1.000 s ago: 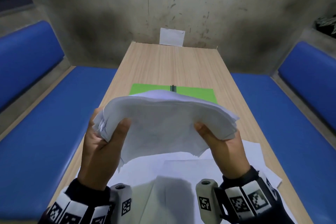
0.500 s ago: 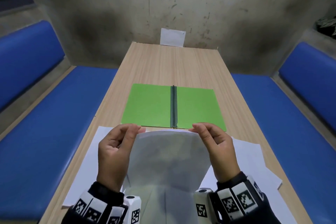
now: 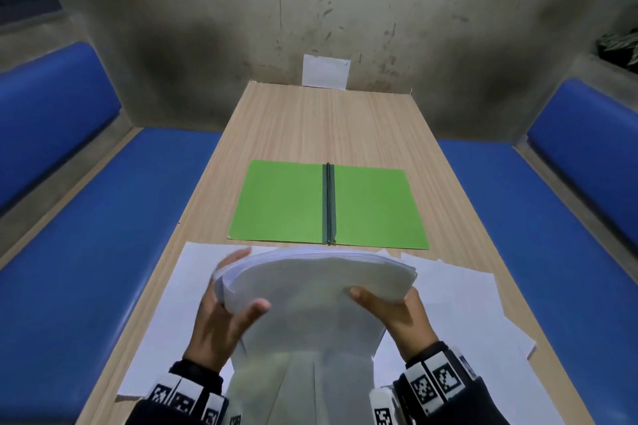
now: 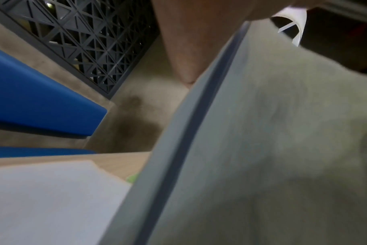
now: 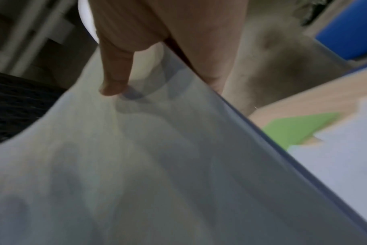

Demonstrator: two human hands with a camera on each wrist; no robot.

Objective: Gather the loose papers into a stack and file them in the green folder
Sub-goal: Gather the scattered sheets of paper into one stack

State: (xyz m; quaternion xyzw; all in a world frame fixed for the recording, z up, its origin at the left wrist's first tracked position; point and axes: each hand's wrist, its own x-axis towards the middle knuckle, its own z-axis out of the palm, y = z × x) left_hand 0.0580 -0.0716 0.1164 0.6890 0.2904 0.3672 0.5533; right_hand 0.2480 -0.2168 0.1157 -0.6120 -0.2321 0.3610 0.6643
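Observation:
I hold a thick stack of white papers (image 3: 310,290) upright above the near end of the table, its top edge bowed over. My left hand (image 3: 228,307) grips its left side, thumb in front and fingers behind. My right hand (image 3: 390,307) grips the right side the same way. The stack (image 4: 262,149) fills the left wrist view, and the stack (image 5: 136,165) fills the right wrist view with a thumb pressed on it. The green folder (image 3: 283,203) lies open flat just beyond the stack. Loose sheets (image 3: 459,300) lie on the table under my hands.
The wooden table (image 3: 321,128) runs away from me to a stained wall. A small white card (image 3: 325,71) leans against that wall. Blue benches (image 3: 103,217) flank the table on both sides. A loose sheet (image 3: 179,286) reaches the table's left edge.
The stack was held high and bowed, then stood on the table pinched at its top. Now both hands grip its sides lower and the top edge has spread wide again.

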